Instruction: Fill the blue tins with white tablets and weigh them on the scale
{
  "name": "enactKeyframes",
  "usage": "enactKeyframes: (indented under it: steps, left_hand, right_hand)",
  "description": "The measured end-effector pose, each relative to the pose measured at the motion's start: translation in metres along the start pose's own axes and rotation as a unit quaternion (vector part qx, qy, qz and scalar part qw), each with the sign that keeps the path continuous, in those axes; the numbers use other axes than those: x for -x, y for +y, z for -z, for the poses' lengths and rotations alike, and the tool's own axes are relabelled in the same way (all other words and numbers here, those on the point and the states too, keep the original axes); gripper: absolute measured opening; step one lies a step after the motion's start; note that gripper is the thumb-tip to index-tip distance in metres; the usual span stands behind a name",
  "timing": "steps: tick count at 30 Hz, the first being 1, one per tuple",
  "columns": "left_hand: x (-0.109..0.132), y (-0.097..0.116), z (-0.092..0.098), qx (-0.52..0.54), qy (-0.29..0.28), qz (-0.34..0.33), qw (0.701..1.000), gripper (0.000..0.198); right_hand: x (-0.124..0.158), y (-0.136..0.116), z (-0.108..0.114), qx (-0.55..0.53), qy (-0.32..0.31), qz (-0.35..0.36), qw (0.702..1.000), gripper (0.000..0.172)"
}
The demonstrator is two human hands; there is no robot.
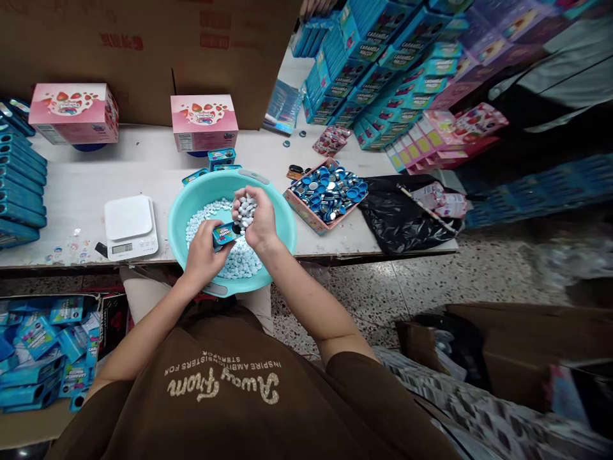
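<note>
At the far left edge of the table [71, 191] lies a stack of dark blue packs [19, 185], with a pink strawberry box [74, 114] behind it against the cardboard wall. Below, on the floor at the near left, an open carton [43, 351] holds more blue packs. To the right on the table stands a white digital scale [130, 227], and farther back a second pink box [204, 122]. Next comes a teal basin [282, 220] at the near table edge, partly overhanging it, with white tablets [239, 259] spread over its bottom. Above the basin the left hand [204, 252] has its fingers closed around a small blue tin [224, 234], held on its side with its open end to the right. The right hand [253, 220] touches that end, fingers curled into a cup that holds a heap of the same tablets. Just right of the basin sits a pink tray [306, 217] full of blue lids [328, 191], then a black plastic bag [402, 217] draped over the table's right end. Far right, blue boxes [383, 57] are piled high, with pink boxes [440, 137] in front.
</note>
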State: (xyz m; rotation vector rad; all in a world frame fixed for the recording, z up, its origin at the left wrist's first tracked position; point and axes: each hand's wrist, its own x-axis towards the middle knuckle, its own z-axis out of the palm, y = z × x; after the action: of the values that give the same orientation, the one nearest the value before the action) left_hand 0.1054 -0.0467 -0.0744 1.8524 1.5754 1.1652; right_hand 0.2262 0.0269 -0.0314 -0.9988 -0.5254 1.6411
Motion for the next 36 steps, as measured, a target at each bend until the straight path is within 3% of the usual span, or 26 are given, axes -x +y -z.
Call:
enactKeyframes:
  steps: [7,13,22,27,32,36]
  left_hand:
    - [-0.001,-0.002,-0.0016,0.01,0.001,0.012,1.0,0.04]
    - [0.0002,-0.0041,-0.0044,0.068,0.001,0.076,0.995,0.043]
    - [-0.0002,-0.0062,-0.0045,0.111,-0.004,0.106,0.988,0.045]
    - [-0.0014,-0.0063,-0.0036,0.072,0.006,0.061,0.996,0.042]
    - [-0.002,-0.0084,-0.005,0.095,0.007,0.084,0.992,0.045]
    - [-0.0022,-0.0059,-0.0028,0.072,0.017,0.045,0.996,0.041]
  right_hand:
    - [-0.0018,0.0034,-0.0007,0.017,0.014,0.017,1.0,0.022]
    - [-0.0015,0.0058,0.0003,0.033,-0.003,0.038,0.999,0.033]
    - [0.0023,0.003,-0.0032,0.068,-0.009,0.049,0.996,0.042]
    - [0.0013,0.0038,-0.0037,0.07,-0.006,0.038,0.997,0.043]
    - [0.0027,0.003,-0.0064,0.067,-0.007,0.046,0.997,0.037]
    - [0.0049,0.0007,-0.0087,0.078,-0.002,0.039,0.996,0.037]
